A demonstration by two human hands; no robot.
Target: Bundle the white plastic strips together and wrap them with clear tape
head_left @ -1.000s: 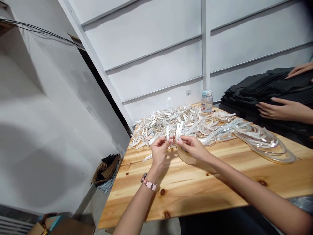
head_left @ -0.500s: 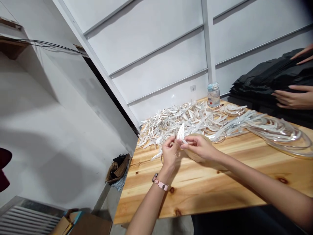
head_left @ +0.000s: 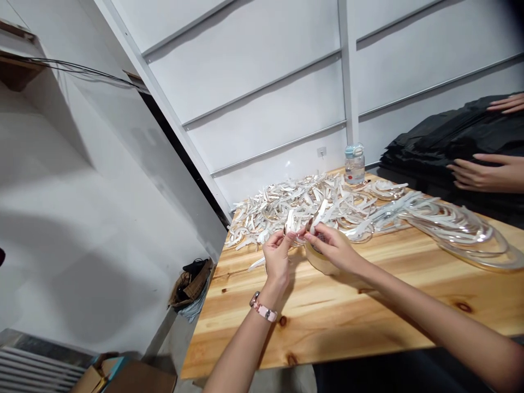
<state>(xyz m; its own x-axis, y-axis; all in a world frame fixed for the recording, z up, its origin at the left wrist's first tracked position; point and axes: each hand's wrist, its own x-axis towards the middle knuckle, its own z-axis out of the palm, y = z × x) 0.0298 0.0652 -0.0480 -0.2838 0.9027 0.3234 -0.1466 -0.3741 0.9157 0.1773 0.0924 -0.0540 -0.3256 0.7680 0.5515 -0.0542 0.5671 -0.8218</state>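
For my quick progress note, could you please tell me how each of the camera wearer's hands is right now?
Left hand: closed, pinching a white strip.
Right hand: closed, pinching a white-and-brown strip.

On a knotty yellow-brown wooden table [head_left: 347, 308]: a tangled heap of curled white-and-clear strips [head_left: 278, 206]; alongside, a looped bundle of glossy clear strips [head_left: 456, 222]; farther back, a transparent blue-lidded bottle [head_left: 355, 166].

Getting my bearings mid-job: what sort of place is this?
Probably a workshop or packing room: pale loose strips heaped on a wooden table, with a pile of black material beyond it.
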